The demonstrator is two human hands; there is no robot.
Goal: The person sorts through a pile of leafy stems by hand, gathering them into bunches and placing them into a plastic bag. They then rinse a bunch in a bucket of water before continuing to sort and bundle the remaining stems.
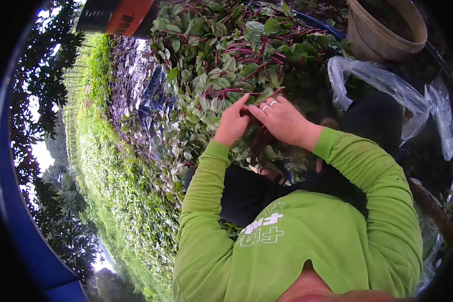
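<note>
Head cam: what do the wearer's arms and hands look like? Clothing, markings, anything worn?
The left sleeve and right sleeve are long and bright green, with cuffs ending at the wrists. The left hand is bare, with no glove or jewellery visible. The right hand is bare too, with two silvery rings on its fingers. The same shirt has white block lettering on its front.

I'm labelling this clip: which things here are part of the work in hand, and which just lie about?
In use: left hand, right hand, the bunch of red-stemmed greens they handle, the pile of greens ahead.
Lying about: tan bucket, clear plastic bag, orange crate.
</note>
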